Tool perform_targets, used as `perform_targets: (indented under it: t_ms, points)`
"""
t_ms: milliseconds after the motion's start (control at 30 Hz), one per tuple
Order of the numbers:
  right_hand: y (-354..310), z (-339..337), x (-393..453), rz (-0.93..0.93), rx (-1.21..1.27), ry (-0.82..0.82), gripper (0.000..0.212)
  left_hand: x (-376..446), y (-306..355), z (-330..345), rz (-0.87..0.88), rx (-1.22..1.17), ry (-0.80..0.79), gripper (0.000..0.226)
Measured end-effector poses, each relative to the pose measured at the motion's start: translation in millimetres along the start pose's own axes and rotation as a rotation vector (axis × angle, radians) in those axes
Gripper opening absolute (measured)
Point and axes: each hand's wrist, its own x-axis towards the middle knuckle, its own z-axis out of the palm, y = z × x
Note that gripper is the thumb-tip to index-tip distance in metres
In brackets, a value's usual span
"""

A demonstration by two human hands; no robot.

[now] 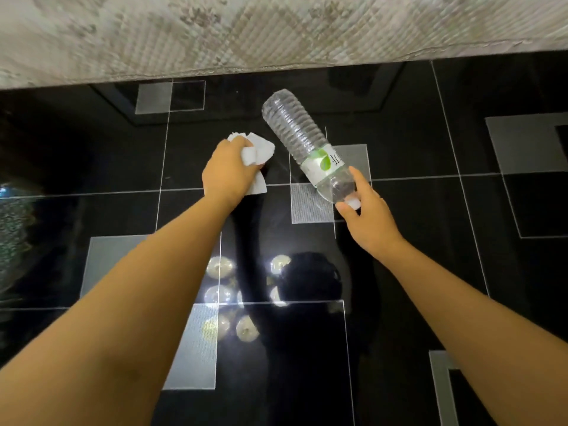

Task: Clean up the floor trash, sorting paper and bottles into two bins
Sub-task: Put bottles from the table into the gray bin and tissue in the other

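Observation:
My left hand [229, 176] grips a crumpled white paper [261, 149], which sticks out past my fingers just above the dark floor. My right hand [364, 210] pinches the white cap end of a clear empty plastic bottle [302, 139]. The bottle has a white label with a green leaf and points up and away from me, base toward the bed. No bin is in view.
A bed or sofa edge covered with a pale quilted cloth [276, 32] runs across the top of the view. The floor is glossy black tile [415, 142] with grey squares and white lines, reflecting ceiling lights near the centre.

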Motion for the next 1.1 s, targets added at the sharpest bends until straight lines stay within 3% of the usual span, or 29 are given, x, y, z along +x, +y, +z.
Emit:
perform_targets:
  t_ms: [133,367,600,867,1100]
  points:
    - [-3,0,-37,0.075,0.144,-0.057,0.058,-43,9,-5,0.049,-0.068,0.115,0.03]
    - [5,-32,-133,0.014,0.136,0.21,0.03,-118,44,0,0.096,-0.209,0.074,0.025]
    - [34,-89,-265,-0.114,-0.087,0.515,0.027,-245,101,23,0.222,-0.295,-0.104,0.022]
    - [108,-123,-446,-0.253,-0.397,0.674,0.023,-415,160,57,0.279,-0.27,-0.238,0.023]
    - [174,-139,-586,-0.147,-0.439,0.725,0.021,-544,189,104,0.365,-0.186,-0.451,0.03]
